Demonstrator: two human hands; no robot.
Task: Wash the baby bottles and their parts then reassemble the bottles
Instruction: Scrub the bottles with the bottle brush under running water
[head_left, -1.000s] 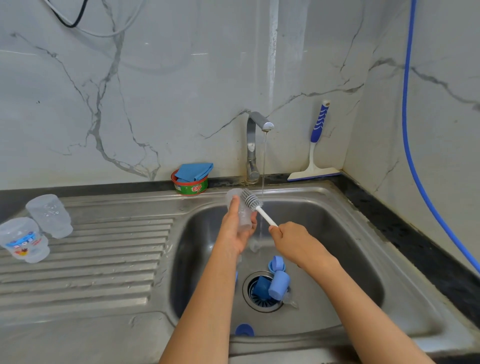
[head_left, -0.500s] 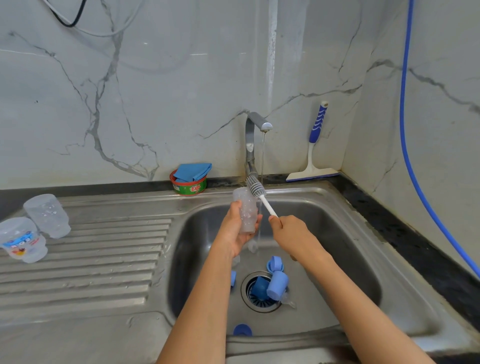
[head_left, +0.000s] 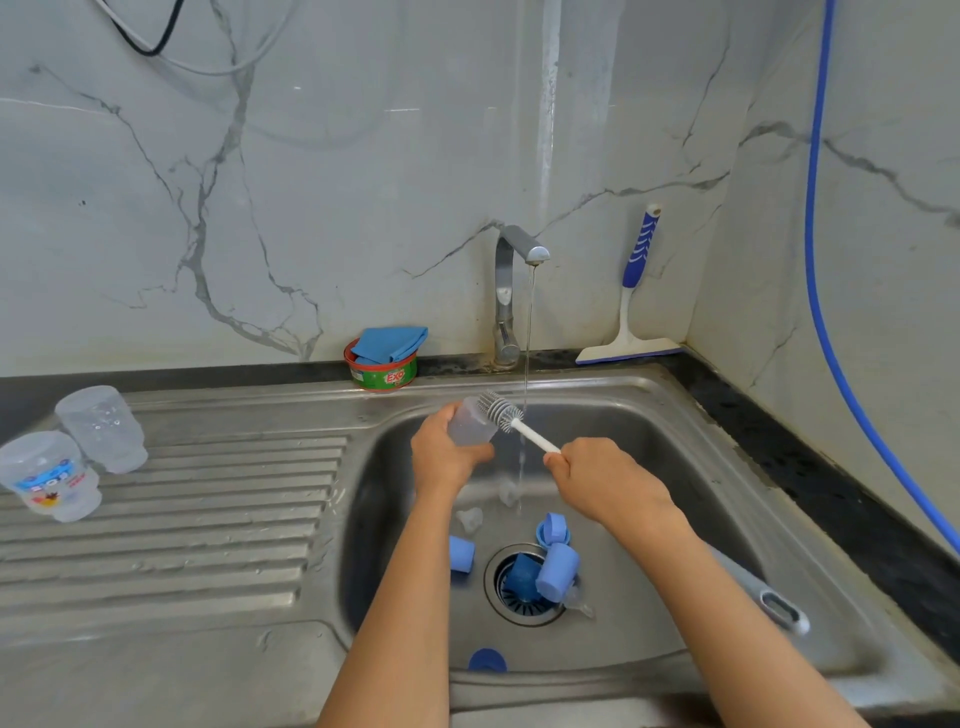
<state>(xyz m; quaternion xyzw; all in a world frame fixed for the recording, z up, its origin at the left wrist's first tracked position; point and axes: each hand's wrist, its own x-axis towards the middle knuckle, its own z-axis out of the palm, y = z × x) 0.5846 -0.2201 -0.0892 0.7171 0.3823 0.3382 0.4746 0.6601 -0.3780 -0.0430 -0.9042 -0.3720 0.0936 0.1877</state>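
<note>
My left hand grips a clear baby bottle over the sink basin, tilted toward the right. My right hand holds the white handle of a bottle brush, whose grey bristle head lies at the bottle's mouth, just left of the thin water stream. Blue caps and collars lie around the drain, with another blue cap to its left and clear teats nearby. Two clear bottles stand upside down on the draining board at the left.
The tap runs a thin stream into the basin. A red soap tub with a blue cloth sits behind the sink. A blue-handled squeegee leans in the corner. A grey handle lies at the basin's right. A blue hose hangs on the right wall.
The bottle has tipped from upright to slanting, and the brush head has swung lower to meet its mouth. Both hands stay over the basin.
</note>
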